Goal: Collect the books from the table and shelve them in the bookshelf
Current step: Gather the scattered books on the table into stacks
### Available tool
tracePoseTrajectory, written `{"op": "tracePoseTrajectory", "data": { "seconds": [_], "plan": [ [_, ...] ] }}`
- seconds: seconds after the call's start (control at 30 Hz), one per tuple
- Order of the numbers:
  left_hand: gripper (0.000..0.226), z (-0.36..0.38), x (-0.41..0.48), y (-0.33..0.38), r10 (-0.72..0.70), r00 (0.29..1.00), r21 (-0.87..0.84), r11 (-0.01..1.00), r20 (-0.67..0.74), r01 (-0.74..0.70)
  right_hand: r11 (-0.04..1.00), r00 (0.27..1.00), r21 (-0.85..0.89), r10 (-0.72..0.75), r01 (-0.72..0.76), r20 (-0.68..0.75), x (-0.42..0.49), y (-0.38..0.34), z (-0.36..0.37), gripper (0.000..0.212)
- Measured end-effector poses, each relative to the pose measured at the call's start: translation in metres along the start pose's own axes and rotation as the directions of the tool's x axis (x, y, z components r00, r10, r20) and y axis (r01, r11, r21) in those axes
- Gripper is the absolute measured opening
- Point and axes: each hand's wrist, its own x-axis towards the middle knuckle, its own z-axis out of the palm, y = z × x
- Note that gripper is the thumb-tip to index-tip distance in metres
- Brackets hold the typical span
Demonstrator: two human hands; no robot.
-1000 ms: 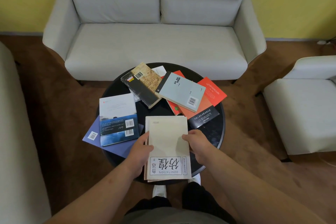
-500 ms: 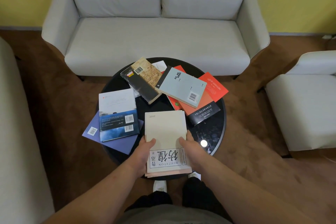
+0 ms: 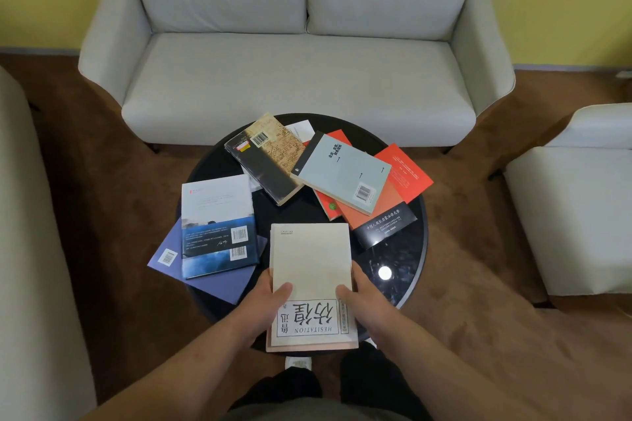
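Observation:
A small stack of cream books [image 3: 313, 260], the top one titled "Hesitation", sits at the near edge of the round black table [image 3: 413, 260]. My left hand [image 3: 268, 297] grips its left side and my right hand [image 3: 364, 297] grips its right side, thumbs on the cover. A blue-and-white book [image 3: 219, 225] lies on a purple book [image 3: 222, 284] at the left. A tan and black book [image 3: 266, 155], a pale grey-blue book [image 3: 342, 173] and red and orange books [image 3: 403, 171] lie across the far side. No bookshelf is in view.
A light grey two-seat sofa [image 3: 297, 79] stands just behind the table. A pale armchair [image 3: 574, 215] is at the right and another pale seat [image 3: 30, 249] at the left. Brown carpet [image 3: 113, 181] surrounds the table. My legs and white shoes are below the table's near edge.
Both hands slid toward me along the cream stack's sides, thumbs now on the cover. The stack has shifted slightly nearer, overhanging the near edge. The other books have not moved.

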Motion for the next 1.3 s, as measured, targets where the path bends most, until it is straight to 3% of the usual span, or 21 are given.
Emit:
{"op": "tracePoseTrajectory", "data": {
  "seconds": [0.17, 0.23, 0.37, 0.47, 0.53, 0.57, 0.67, 0.83, 1.03, 1.3],
  "plan": [
    [0.031, 0.001, -0.007, 0.011, 0.028, 0.999, 0.070, 0.997, -0.043, -0.024, 1.000, 1.000, 0.006, -0.007, 0.007, 0.024, 0.006, -0.005, -0.009, 0.040],
    [0.017, -0.005, -0.003, 0.016, 0.086, 0.984, 0.146, 0.987, -0.156, -0.064, 0.999, 0.998, -0.018, -0.042, 0.041, -0.053, 0.018, -0.015, -0.021, 0.038],
    [0.011, -0.043, 0.015, 0.027, 0.287, 0.829, 0.344, 0.931, -0.480, -0.123, 0.942, 0.937, -0.293, -0.243, 0.166, -0.250, 0.046, -0.065, -0.054, 0.037],
    [0.018, -0.084, 0.031, 0.029, 0.312, 0.696, 0.447, 0.895, -0.647, 0.014, 0.838, 0.876, -0.511, -0.379, 0.189, -0.298, 0.075, -0.106, -0.081, 0.041],
    [0.037, -0.106, 0.042, 0.023, 0.263, 0.654, 0.487, 0.853, -0.710, 0.186, 0.683, 0.861, -0.712, -0.452, 0.166, -0.233, 0.099, -0.126, -0.097, 0.049],
    [0.046, -0.110, 0.044, 0.022, 0.202, 0.661, 0.459, 0.856, -0.722, 0.240, 0.624, 0.868, -0.766, -0.455, 0.154, -0.196, 0.111, -0.132, -0.104, 0.052],
    [0.058, -0.115, 0.045, 0.019, 0.093, 0.660, 0.345, 0.901, -0.746, 0.263, 0.574, 0.904, -0.811, -0.398, 0.112, -0.157, 0.134, -0.140, -0.111, 0.057],
    [0.059, -0.121, 0.046, 0.018, 0.018, 0.650, 0.298, 0.898, -0.760, 0.325, 0.431, 0.892, -0.902, -0.398, -0.023, -0.213, 0.143, -0.140, -0.119, 0.067],
    [0.047, -0.128, 0.045, 0.018, -0.028, 0.691, 0.163, 0.964, -0.722, 0.210, 0.617, 0.918, -0.786, -0.293, -0.034, -0.269, 0.151, -0.138, -0.119, 0.090],
    [0.034, -0.138, 0.048, 0.020, -0.224, 0.798, -0.184, 0.972, -0.559, 0.144, 0.593, 0.870, -0.788, -0.286, -0.168, -0.401, 0.142, -0.133, -0.128, 0.103]
  ]
}}
